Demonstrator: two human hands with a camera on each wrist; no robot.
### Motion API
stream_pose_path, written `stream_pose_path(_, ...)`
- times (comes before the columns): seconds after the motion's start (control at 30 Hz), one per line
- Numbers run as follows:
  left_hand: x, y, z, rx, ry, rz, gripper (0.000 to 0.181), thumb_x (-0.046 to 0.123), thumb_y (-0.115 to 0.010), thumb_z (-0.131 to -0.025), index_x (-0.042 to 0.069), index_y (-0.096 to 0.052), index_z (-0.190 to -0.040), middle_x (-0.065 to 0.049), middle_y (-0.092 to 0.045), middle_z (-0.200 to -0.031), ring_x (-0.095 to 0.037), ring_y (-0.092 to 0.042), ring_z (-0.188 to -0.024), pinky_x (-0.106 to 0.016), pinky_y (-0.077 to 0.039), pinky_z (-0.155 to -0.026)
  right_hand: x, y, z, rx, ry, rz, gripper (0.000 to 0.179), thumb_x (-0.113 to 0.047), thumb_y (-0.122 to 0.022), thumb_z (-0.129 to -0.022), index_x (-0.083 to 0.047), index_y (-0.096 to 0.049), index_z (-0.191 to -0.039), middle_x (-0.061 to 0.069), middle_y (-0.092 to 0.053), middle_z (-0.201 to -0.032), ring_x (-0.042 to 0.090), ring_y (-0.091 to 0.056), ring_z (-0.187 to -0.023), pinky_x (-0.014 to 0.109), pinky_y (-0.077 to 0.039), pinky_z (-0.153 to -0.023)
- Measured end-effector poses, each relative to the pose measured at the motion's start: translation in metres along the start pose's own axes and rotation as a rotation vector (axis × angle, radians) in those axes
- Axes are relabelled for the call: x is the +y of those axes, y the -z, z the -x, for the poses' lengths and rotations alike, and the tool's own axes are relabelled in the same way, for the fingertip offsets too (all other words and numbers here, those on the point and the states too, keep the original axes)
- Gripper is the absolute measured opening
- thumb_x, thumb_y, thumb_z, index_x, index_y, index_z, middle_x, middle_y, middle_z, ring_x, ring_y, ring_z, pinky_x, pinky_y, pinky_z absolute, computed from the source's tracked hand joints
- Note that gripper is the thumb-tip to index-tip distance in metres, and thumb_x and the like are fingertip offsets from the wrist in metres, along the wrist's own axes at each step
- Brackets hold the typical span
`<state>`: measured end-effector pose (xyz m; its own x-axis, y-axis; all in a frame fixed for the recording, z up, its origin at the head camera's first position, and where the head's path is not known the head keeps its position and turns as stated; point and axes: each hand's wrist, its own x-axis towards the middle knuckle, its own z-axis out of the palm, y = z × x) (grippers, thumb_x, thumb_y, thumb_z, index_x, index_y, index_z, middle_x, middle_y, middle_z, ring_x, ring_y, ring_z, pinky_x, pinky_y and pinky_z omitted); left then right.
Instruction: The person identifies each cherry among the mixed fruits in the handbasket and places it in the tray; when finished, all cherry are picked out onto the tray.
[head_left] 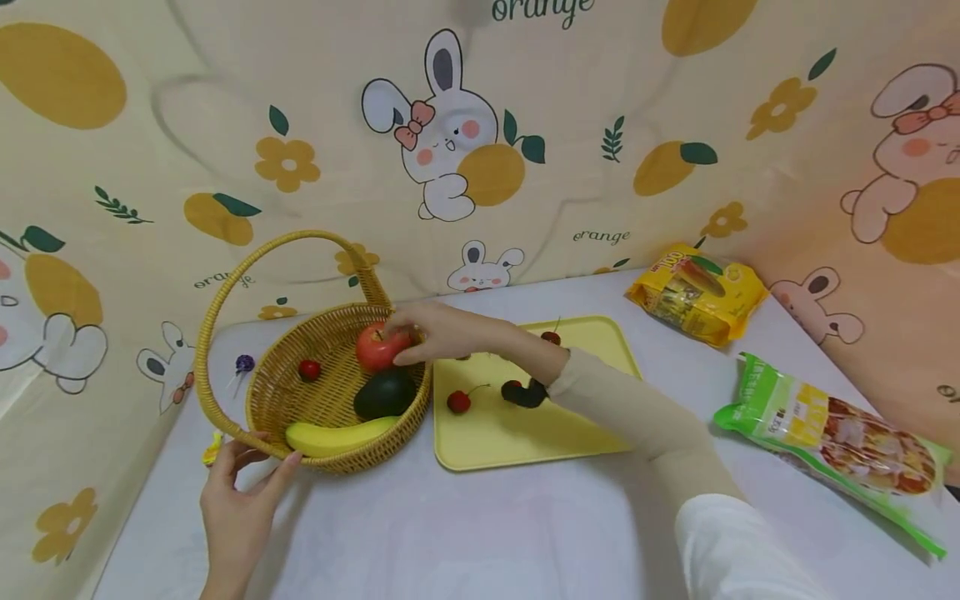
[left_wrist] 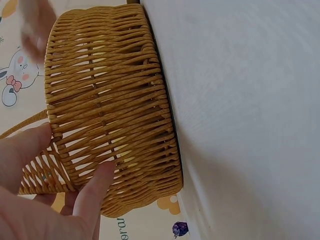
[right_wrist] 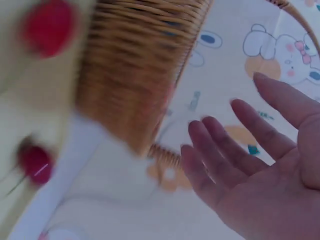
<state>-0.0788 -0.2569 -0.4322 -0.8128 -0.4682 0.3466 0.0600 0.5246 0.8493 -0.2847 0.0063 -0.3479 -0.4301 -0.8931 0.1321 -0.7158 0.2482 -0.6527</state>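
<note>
A woven basket [head_left: 261, 396] with a tall hoop handle stands at the left of the table. My left hand [head_left: 242, 508] grips its near-left rim at the handle's foot, the thumb on the outer weave. Inside lie a red apple [head_left: 373, 352], a dark green avocado [head_left: 385, 393], a banana [head_left: 341, 437] and a small cherry [head_left: 309, 370]. My right hand [head_left: 442, 327] reaches over the right rim, above the apple. In the right wrist view its fingers [right_wrist: 245, 117] are spread and loosely bent, holding nothing. Whether they touch the apple cannot be told.
A yellow tray [head_left: 480, 450] with several cherries [head_left: 459, 402] lies right of the basket, partly under my right arm. Further right are a yellow snack bag [head_left: 701, 292] and a green-edged food bag [head_left: 840, 442]. A purple-wrapped lollipop [head_left: 244, 363] lies left of the basket.
</note>
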Motion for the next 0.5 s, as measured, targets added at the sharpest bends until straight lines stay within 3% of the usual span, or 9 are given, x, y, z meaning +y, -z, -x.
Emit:
stream_pose_path(0.13,0.001,0.001,-0.001,-0.006,0.029,-0.005,0.044,-0.007,-0.081,-0.077,-0.003,-0.060,-0.116,0.004,-0.058,-0.102,-0.002,-0.055,-0.095,-0.005,-0.051,-0.065,-0.018,-0.009,-0.061,-0.070,-0.004,-0.056,0.039,-0.018,-0.071,-0.094,-0.001,-0.061,-0.128,0.013,-0.061,-0.124,0.026,-0.057,-0.109,0.020,-0.048,-0.090)
stream_pose_path(0.27,0.000,0.002,-0.001,-0.008,0.020,-0.008,0.044,-0.007,-0.081,-0.077,-0.003,-0.060,-0.116,0.005,-0.058,-0.102,-0.002,-0.055,-0.094,-0.005,-0.052,-0.066,-0.027,-0.026,-0.109,-0.126,-0.019,-0.140,0.046,-0.020,-0.071,-0.094,0.000,-0.058,-0.133,0.013,-0.059,-0.132,0.019,-0.054,-0.118,0.015,-0.045,-0.092)
stream_pose_path(0.37,-0.002,0.001,-0.002,-0.012,0.003,0.007,0.044,-0.008,-0.081,-0.077,-0.002,-0.061,-0.116,0.004,-0.058,-0.102,-0.004,-0.057,-0.095,-0.007,-0.053,-0.068,-0.029,-0.042,-0.133,-0.158,-0.050,-0.196,0.049,-0.022,-0.073,-0.093,-0.001,-0.058,-0.134,0.010,-0.058,-0.134,0.013,-0.051,-0.121,0.012,-0.044,-0.093)
stream_pose_path(0.5,-0.001,0.001,-0.001,-0.012,-0.016,0.024,0.045,-0.010,-0.081,-0.076,-0.003,-0.060,-0.115,0.000,-0.059,-0.103,-0.005,-0.057,-0.095,-0.008,-0.054,-0.068,-0.025,-0.062,-0.148,-0.190,-0.109,-0.195,0.052,-0.027,-0.074,-0.091,-0.005,-0.059,-0.136,0.005,-0.058,-0.135,0.010,-0.051,-0.123,0.010,-0.042,-0.092)
